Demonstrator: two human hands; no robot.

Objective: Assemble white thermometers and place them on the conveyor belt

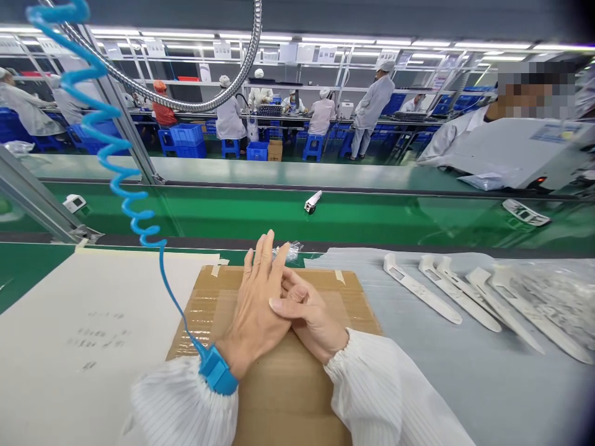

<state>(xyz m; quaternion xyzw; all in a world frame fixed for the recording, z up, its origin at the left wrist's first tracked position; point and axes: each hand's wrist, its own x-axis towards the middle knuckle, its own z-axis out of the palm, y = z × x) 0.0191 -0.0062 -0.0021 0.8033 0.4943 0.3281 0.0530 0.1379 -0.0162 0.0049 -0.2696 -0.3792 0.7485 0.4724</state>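
My left hand (255,303) lies palm down on a flattened cardboard sheet (274,291) with brown tape across it, its fingers pointing away from me and holding nothing. My right hand (310,316) comes in from the right and rests against it, the thumb lying over the back of my left hand. A blue wrist strap (217,370) circles my left wrist, and its blue coiled cord (111,148) rises to the upper left. A small clear plastic packet (289,251) lies just beyond my left fingertips.
Several long white plastic parts (421,288) lie on a grey mat (465,378) to the right, beside a clear bag (553,297). A white paper sheet (93,334) lies left. A green conveyor belt (242,214) runs beyond, carrying white parts; co-workers in white sit and stand past it.
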